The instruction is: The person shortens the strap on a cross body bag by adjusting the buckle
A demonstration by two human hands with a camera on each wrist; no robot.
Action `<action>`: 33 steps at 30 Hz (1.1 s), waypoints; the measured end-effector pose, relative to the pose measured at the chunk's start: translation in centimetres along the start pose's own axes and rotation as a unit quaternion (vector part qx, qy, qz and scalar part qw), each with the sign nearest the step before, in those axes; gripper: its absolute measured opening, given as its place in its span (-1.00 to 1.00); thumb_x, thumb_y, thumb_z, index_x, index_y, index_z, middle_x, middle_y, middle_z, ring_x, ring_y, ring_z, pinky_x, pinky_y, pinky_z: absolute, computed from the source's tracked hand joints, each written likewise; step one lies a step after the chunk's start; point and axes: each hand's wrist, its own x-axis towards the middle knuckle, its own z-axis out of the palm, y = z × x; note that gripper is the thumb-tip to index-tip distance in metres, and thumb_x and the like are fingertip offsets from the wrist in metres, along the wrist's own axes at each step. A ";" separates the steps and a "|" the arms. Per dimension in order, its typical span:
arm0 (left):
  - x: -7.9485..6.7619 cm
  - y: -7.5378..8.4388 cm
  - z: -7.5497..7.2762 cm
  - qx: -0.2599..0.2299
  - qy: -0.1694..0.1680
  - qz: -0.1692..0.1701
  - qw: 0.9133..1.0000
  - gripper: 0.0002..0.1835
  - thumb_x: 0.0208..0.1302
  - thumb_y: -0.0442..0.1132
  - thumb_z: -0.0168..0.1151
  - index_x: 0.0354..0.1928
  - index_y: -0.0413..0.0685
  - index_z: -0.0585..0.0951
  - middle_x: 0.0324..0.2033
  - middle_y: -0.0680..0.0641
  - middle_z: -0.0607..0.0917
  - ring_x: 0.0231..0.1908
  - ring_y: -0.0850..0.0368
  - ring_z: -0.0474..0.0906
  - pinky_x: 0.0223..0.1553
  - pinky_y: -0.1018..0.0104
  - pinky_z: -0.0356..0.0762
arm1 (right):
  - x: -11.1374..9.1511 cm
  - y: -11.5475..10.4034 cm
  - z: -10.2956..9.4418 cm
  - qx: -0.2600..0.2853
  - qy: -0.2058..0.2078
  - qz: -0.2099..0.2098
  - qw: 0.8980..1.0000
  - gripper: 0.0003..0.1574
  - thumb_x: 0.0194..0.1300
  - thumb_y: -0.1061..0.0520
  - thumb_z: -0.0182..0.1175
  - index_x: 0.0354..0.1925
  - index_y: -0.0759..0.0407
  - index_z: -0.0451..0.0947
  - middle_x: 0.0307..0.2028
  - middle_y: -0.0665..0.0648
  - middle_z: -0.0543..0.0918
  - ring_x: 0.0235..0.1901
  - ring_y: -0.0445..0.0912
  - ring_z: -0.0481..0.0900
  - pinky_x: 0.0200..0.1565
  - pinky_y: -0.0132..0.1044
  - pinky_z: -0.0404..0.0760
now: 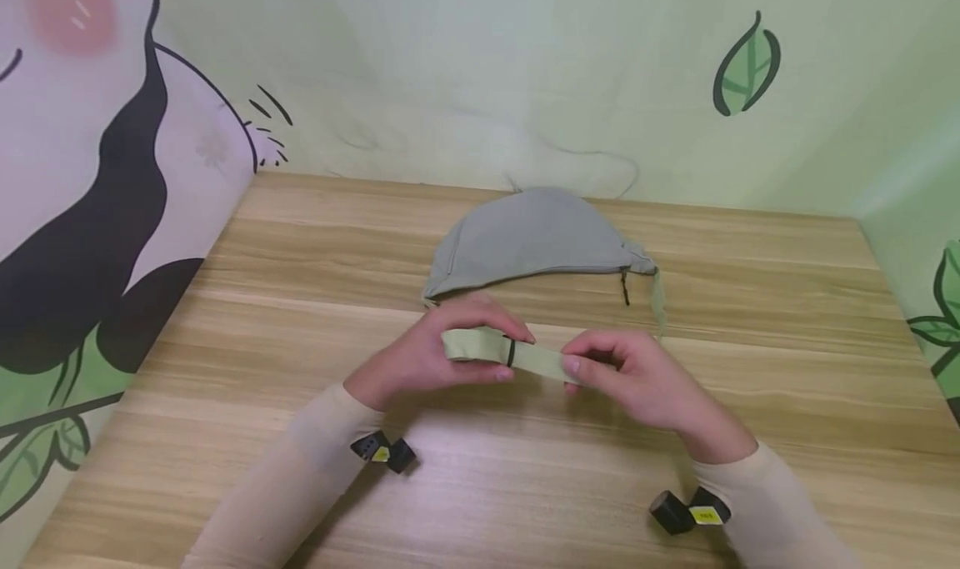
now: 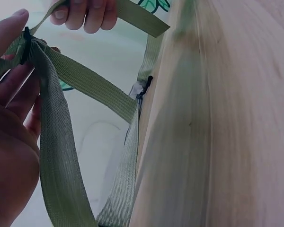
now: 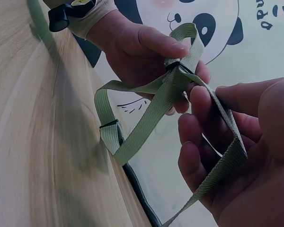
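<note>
A light green webbing strap (image 1: 543,361) is stretched between the two hands above the table. My left hand (image 1: 420,348) grips it at the black slider buckle (image 1: 512,352), thumb and fingers on either side, with a loop of webbing bulging towards the palm. To the right, my right hand (image 1: 645,381) pinches the strap between thumb and fingers. In the right wrist view, a tail of webbing (image 3: 213,175) runs down past the right palm, and a second black slider (image 3: 109,124) sits lower on the strap. Behind the hands lies a grey waist bag (image 1: 525,240), curved side away.
A short strap end (image 1: 658,298) hangs off the bag's right corner, near a black zip pull (image 1: 625,287). The wooden table (image 1: 525,502) meets a wall (image 1: 480,77) printed with a panda and leaves. Each wrist wears a small black camera (image 1: 386,452).
</note>
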 end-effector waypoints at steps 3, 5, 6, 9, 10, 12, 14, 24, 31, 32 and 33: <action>-0.1 -0.1 -0.2 -0.004 -0.004 -0.004 1.000 -0.51 0.16 -0.46 0.63 0.14 -0.10 0.72 0.08 -0.11 0.82 0.15 0.05 0.70 0.30 0.15 0.62 | 0.1 0.0 0.0 0.003 0.004 0.009 1.000 -0.85 0.57 0.29 0.24 -0.13 0.25 0.76 -0.37 0.31 0.76 -0.33 -0.23 0.62 -0.23 -0.36 0.62; -0.2 -0.2 -0.3 -0.002 -0.008 -0.011 1.000 -0.49 0.16 -0.46 0.62 0.15 -0.10 0.71 0.09 -0.10 0.81 0.15 0.05 0.71 0.31 0.15 0.62 | 0.1 -0.1 0.0 0.004 0.005 0.013 1.000 -0.85 0.57 0.29 0.24 -0.14 0.25 0.76 -0.37 0.30 0.76 -0.33 -0.23 0.62 -0.23 -0.36 0.62; -0.2 -0.2 -0.3 0.003 -0.009 -0.015 1.000 -0.49 0.17 -0.45 0.62 0.16 -0.09 0.70 0.09 -0.09 0.81 0.15 0.06 0.71 0.31 0.16 0.62 | 0.0 -0.1 0.0 0.005 0.005 0.014 1.000 -0.85 0.57 0.29 0.24 -0.14 0.25 0.76 -0.37 0.28 0.76 -0.33 -0.22 0.61 -0.22 -0.36 0.62; -0.4 -0.3 -0.3 0.013 -0.007 -0.030 0.999 -0.50 0.16 -0.43 0.64 0.15 -0.07 0.71 0.08 -0.06 0.82 0.13 0.08 0.72 0.29 0.18 0.63 | 0.0 0.0 0.0 0.007 0.005 0.012 1.000 -0.85 0.57 0.30 0.23 -0.14 0.26 0.75 -0.38 0.23 0.76 -0.34 -0.20 0.59 -0.24 -0.36 0.61; -0.4 -0.3 -0.3 0.015 -0.006 -0.034 0.999 -0.51 0.16 -0.43 0.64 0.14 -0.06 0.71 0.08 -0.05 0.82 0.12 0.08 0.72 0.28 0.18 0.64 | 0.0 0.0 0.0 0.007 0.005 0.010 1.000 -0.85 0.56 0.30 0.23 -0.14 0.26 0.75 -0.38 0.21 0.76 -0.35 -0.20 0.59 -0.25 -0.36 0.61; -0.5 -0.3 -0.3 0.013 -0.001 -0.043 0.999 -0.51 0.15 -0.43 0.65 0.12 -0.05 0.73 0.06 -0.04 0.82 0.11 0.08 0.72 0.27 0.19 0.64 | 0.0 0.0 0.1 0.009 0.005 0.004 1.000 -0.85 0.56 0.31 0.23 -0.14 0.27 0.75 -0.38 0.19 0.76 -0.35 -0.19 0.59 -0.26 -0.37 0.62; -0.5 -0.3 -0.2 0.007 0.003 -0.048 0.999 -0.51 0.14 -0.42 0.66 0.11 -0.04 0.74 0.05 -0.04 0.83 0.10 0.08 0.73 0.27 0.20 0.64 | 0.1 0.0 0.1 0.009 0.005 -0.002 1.000 -0.85 0.56 0.32 0.24 -0.14 0.28 0.75 -0.39 0.20 0.76 -0.36 -0.20 0.59 -0.27 -0.38 0.62; 0.3 -0.5 0.2 -0.009 -0.020 -0.034 0.999 -0.51 0.07 -0.40 0.70 0.08 -0.03 0.76 -0.03 -0.01 0.85 0.03 0.09 0.74 0.20 0.18 0.66 | 0.6 -0.8 0.4 -0.001 -0.002 0.007 1.000 -0.85 0.55 0.31 0.24 -0.12 0.27 0.77 -0.37 0.20 0.79 -0.30 -0.20 0.69 -0.19 -0.37 0.68; 0.5 -0.4 0.6 0.007 -0.021 -0.029 0.999 -0.54 0.12 -0.35 0.69 0.09 -0.04 0.76 -0.03 -0.01 0.85 0.03 0.11 0.75 0.19 0.18 0.68 | 0.8 -1.5 0.6 -0.016 -0.003 0.030 0.999 -0.85 0.54 0.28 0.26 -0.11 0.26 0.78 -0.35 0.23 0.79 -0.30 -0.13 0.70 -0.21 -0.35 0.68; 0.5 -0.3 0.7 0.009 -0.022 -0.029 0.999 -0.54 0.13 -0.35 0.68 0.09 -0.04 0.76 -0.02 -0.01 0.84 0.03 0.12 0.74 0.19 0.18 0.68 | 0.9 -1.5 0.6 -0.018 -0.004 0.033 0.999 -0.85 0.54 0.28 0.27 -0.10 0.26 0.78 -0.35 0.23 0.79 -0.30 -0.13 0.70 -0.22 -0.35 0.67; 0.5 -0.3 0.7 0.011 -0.023 -0.029 0.999 -0.54 0.13 -0.34 0.68 0.09 -0.03 0.76 -0.02 -0.01 0.84 0.04 0.12 0.74 0.19 0.18 0.67 | 1.0 -1.6 0.7 -0.022 -0.004 0.035 0.999 -0.85 0.54 0.27 0.27 -0.10 0.25 0.79 -0.35 0.23 0.79 -0.31 -0.14 0.69 -0.23 -0.36 0.66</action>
